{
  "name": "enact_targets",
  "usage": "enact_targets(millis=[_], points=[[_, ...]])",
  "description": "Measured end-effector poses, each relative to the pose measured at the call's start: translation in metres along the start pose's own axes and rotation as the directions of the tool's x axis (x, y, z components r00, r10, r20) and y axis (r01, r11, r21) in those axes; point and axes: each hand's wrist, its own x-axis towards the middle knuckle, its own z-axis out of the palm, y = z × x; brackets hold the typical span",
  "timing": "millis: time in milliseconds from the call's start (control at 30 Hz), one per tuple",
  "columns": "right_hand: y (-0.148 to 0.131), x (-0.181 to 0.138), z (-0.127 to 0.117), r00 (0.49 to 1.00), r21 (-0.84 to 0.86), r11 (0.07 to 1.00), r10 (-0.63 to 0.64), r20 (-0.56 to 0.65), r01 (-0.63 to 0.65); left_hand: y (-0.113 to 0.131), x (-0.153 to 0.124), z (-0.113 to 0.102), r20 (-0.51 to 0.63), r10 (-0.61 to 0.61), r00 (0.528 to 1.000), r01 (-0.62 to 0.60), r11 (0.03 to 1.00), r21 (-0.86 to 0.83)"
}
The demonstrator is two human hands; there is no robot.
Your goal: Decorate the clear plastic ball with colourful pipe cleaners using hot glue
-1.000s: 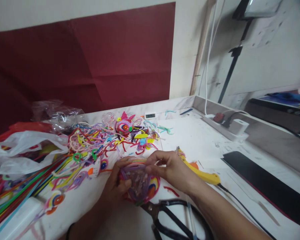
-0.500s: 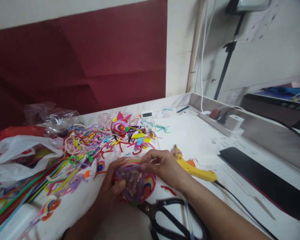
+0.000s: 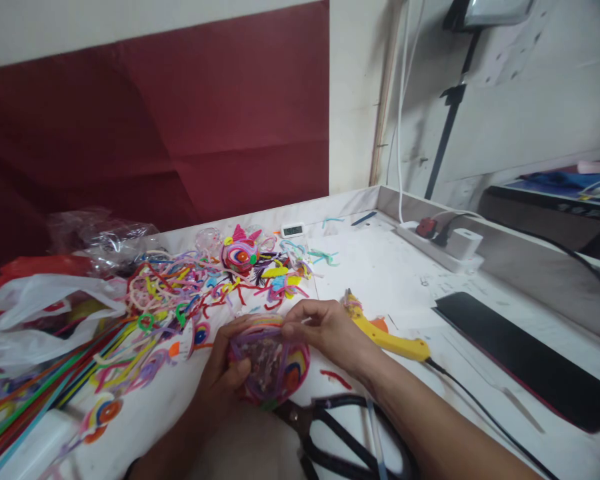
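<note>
While you hold the colourful ball (image 3: 275, 363): it sits between your two hands, its see-through middle, framed by purple strips, facing you.
Left hand (image 3: 227, 363): your fingers curl around its left side, thumb on the front; this grip looks steady, so best not to squeeze harder.
Right hand (image 3: 325, 330): thumb and forefinger meet at the upper-right rim; whether they grip it or only press, you cannot tell. Small, light touches probably suit.
Scissors (image 3: 340, 435): just below your right wrist, they crowd any downward move.
Yellow glue gun (image 3: 395, 342): just right of your right hand, so mind your knuckles.
Loose strips (image 3: 177, 280): heaped beyond your left hand, leaving little room there.
White paper (image 3: 370, 267): beyond your right hand, the widest room, bounded by the raised table edge (image 3: 530, 273).
</note>
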Motion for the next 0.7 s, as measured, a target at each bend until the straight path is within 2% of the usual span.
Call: enact_targets(millis=[200,333,467,567,700], points=[[-0.012,-0.005,-0.01,0.998,-0.099,0.993,-0.052,0.039,0.056,-0.006,0.002,-0.009,0.022,-0.014,1.0,0.013,0.999,0.039],[-0.021,-0.007,-0.017,0.991,-0.17,0.977,-0.119,0.068,0.129,0.0,0.003,-0.004,0.032,0.055,0.998,-0.056,0.998,0.029],[-0.024,-0.011,-0.019,0.979,-0.275,0.941,-0.173,0.106,0.196,0.004,0.001,0.003,0.058,0.059,0.997,-0.059,0.998,0.007],[-0.024,-0.016,-0.016,0.979,-0.35,0.917,-0.153,0.132,0.19,0.005,0.001,0.003,0.042,0.045,0.998,-0.045,0.999,0.011],[-0.02,-0.017,-0.01,0.98,-0.352,0.917,-0.149,0.131,0.186,0.007,0.001,0.003,0.078,0.012,0.997,-0.013,1.0,0.007]])
